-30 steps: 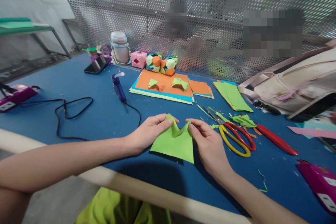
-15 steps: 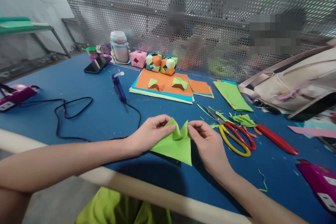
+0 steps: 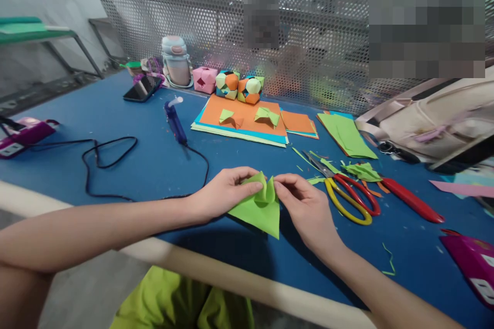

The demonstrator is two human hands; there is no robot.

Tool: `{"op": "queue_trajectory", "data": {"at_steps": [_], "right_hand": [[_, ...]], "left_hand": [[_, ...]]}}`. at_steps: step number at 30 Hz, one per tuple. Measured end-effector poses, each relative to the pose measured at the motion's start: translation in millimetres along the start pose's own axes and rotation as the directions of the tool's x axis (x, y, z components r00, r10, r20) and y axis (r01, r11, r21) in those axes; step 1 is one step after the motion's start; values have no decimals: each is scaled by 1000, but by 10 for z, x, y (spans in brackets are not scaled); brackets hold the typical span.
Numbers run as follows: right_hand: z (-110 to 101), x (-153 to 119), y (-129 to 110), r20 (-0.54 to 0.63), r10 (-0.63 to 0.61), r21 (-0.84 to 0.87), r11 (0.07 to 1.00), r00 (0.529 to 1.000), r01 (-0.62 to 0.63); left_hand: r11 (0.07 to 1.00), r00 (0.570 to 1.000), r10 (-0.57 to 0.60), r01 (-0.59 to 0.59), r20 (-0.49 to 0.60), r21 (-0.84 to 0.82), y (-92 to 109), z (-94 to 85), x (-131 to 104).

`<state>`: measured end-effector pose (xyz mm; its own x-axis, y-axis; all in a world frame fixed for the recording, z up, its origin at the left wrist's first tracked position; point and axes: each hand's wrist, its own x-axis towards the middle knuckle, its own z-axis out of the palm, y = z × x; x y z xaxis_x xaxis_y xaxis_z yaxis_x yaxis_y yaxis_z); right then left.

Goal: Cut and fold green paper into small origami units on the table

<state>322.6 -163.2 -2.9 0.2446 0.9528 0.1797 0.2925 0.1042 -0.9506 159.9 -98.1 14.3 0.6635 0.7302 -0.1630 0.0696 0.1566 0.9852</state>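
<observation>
A light green sheet of paper [image 3: 259, 215] is held up over the near edge of the blue table, its upper edge bent into a curved fold between two raised corners. My left hand [image 3: 231, 190] pinches it from the left, thumb on the front face and fingers behind. On the other side my right hand [image 3: 304, 203] pinches the upper right corner between thumb and fingertips. Beyond the hands, two small folded paper pieces, one all green [image 3: 267, 116] and one green and orange [image 3: 231, 119], rest on a stack of orange, blue and pale green paper [image 3: 247, 133].
Scissors [image 3: 349, 198] with yellow and red handles lie right of my right hand, among green scraps and a red-handled tool [image 3: 412, 200]. A blue glue gun [image 3: 175, 123] trails a black cord at left. Paper cubes [image 3: 227, 85] and a bottle [image 3: 177, 64] stand behind.
My hands have drawn the upper corners of the green paper closer together, so the fold between them is narrower and deeper. The camera view has shifted slightly.
</observation>
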Motion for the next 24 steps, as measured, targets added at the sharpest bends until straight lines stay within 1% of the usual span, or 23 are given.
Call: {"op": "queue_trajectory", "data": {"at_steps": [3,6,9,11,13,15,17,19,21,22,24], "right_hand": [[5,2,-2,7,-12,-19,1000,1000,12],[-2,2,0,-1,14,-21,1000,1000,-14],[-19,7,4,-23,51,-5,999,998,-52],[-26,18,6,-20,78,39,996,997,-77],[-23,30,11,22,119,108,987,993,-121],[-11,40,22,92,185,171,965,979,-198],[4,42,36,163,262,218,931,951,-294],[10,37,49,206,313,258,897,927,-360],[3,29,57,193,321,265,893,927,-364],[-5,24,59,164,311,242,907,936,-343],[-23,16,61,95,272,144,948,958,-284]], "left_hand": [[999,1000,-4,4,-3,42,7,8,-1],[999,1000,-9,10,-9,50,3,9,-4],[1000,1000,-20,20,-18,-11,-8,1,-2],[999,999,-15,13,-47,-49,-9,-7,-1],[998,995,2,-8,-96,-64,-4,-11,-1],[997,991,18,-28,-131,-77,3,-11,-3],[992,991,19,-35,-131,-117,4,-13,-1],[985,992,18,-40,-128,-170,-5,-20,8],[975,990,19,-50,-142,-218,-18,-32,23],[970,989,15,-51,-150,-238,-24,-37,30],[960,990,-10,-30,-143,-277,-27,-40,36]]}}
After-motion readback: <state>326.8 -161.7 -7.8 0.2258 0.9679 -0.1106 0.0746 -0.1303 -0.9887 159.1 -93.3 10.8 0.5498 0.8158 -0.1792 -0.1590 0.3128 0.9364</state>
